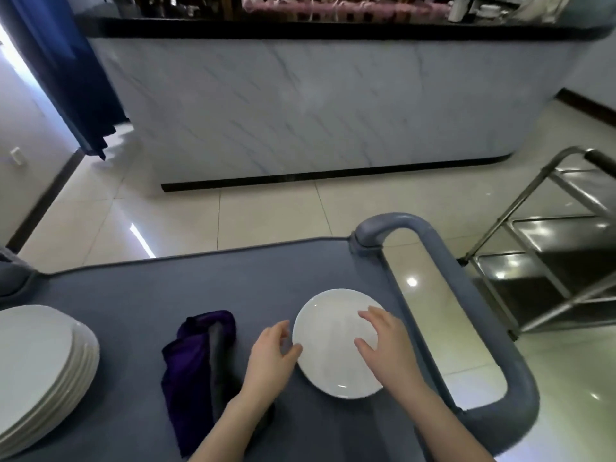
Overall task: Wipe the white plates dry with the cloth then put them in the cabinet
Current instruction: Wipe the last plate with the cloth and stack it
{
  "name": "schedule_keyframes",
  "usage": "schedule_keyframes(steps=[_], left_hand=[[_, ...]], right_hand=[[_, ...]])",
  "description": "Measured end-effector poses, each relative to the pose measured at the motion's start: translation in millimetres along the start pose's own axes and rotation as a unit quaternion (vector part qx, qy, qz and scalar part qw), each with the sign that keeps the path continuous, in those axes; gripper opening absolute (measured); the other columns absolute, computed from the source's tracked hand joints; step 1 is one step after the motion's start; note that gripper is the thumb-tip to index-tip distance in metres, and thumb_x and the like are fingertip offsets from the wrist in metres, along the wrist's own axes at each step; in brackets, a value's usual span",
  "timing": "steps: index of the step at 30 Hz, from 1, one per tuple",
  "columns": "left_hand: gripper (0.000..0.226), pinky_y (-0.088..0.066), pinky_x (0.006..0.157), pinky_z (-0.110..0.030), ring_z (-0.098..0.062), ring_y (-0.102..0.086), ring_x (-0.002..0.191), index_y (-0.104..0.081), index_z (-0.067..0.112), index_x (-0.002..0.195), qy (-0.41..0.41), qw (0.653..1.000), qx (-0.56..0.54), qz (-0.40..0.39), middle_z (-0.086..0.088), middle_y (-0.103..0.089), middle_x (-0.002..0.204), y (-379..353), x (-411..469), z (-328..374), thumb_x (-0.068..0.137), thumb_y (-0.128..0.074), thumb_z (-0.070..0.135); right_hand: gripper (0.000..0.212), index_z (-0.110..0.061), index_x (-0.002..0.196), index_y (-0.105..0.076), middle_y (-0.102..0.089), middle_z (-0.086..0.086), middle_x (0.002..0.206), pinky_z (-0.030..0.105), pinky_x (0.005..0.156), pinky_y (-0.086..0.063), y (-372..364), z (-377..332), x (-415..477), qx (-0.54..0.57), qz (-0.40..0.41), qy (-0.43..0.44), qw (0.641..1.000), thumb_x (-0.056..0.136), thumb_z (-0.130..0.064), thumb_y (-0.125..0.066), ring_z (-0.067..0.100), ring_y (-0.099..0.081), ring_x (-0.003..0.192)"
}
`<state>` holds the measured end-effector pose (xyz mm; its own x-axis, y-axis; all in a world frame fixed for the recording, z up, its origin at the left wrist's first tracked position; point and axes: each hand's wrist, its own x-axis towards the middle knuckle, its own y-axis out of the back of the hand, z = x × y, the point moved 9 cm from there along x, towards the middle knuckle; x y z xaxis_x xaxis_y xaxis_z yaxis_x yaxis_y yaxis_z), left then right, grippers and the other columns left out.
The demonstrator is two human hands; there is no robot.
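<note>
Plate (333,345) lying flat at the cart's (133,295) right end, beside the handle (403,221), not yet put away and no cabinet in view. Left hand (271,358) at its rim with fingers loosely curled, grip or mere touch impossible to tell; right hand (386,348) laid on top, fingers spread and nearly straight, holding nothing. Judging by the cloth (196,361) lying loose mid-cart and the stack (40,361) waiting at the cart's left end, probably early on: unclear whether already wiped, and most plates to go.
</note>
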<state>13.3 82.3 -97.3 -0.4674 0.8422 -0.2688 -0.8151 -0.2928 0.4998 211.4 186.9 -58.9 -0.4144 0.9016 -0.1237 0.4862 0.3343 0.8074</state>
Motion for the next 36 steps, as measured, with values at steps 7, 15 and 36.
schedule_keyframes(steps=[7, 15, 36], left_hand=[[0.058, -0.047, 0.091, -0.030, -0.019, -0.058, 0.099, -0.046, 0.022, 0.136, 0.069, 0.998, 0.008, 0.010, 0.000, -0.043, 0.119, -27, 3, -3, 0.083, -0.065, 0.011], [0.062, -0.053, 0.085, -0.036, -0.016, -0.059, 0.100, -0.052, 0.028, 0.129, 0.110, 0.993, -0.025, 0.027, 0.003, -0.058, 0.107, -32, 4, -7, 0.075, -0.055, -0.003], [0.057, -0.060, 0.083, -0.043, -0.018, -0.072, 0.083, -0.067, 0.029, 0.123, 0.098, 0.972, -0.178, 0.122, 0.009, -0.073, 0.095, 108, -13, -59, 0.076, -0.067, -0.003]], right_hand=[[0.063, -0.022, 0.149, -0.037, -0.024, 0.003, 0.159, 0.030, 0.114, -0.027, -7, 46, 6, -0.056, -0.040, -0.042, 0.997, 0.091, -0.025, -0.061, 0.024, -0.026, 0.143], [0.056, -0.017, 0.138, -0.053, -0.035, 0.002, 0.150, 0.018, 0.104, -0.030, -11, 60, 9, 0.051, -0.035, -0.076, 0.995, 0.084, -0.004, -0.063, 0.021, -0.038, 0.133], [0.066, -0.059, 0.107, -0.063, -0.071, -0.013, 0.114, 0.046, 0.071, -0.056, -81, -37, 18, 0.508, -0.105, -0.120, 0.847, 0.093, 0.005, -0.052, 0.020, -0.067, 0.102]])
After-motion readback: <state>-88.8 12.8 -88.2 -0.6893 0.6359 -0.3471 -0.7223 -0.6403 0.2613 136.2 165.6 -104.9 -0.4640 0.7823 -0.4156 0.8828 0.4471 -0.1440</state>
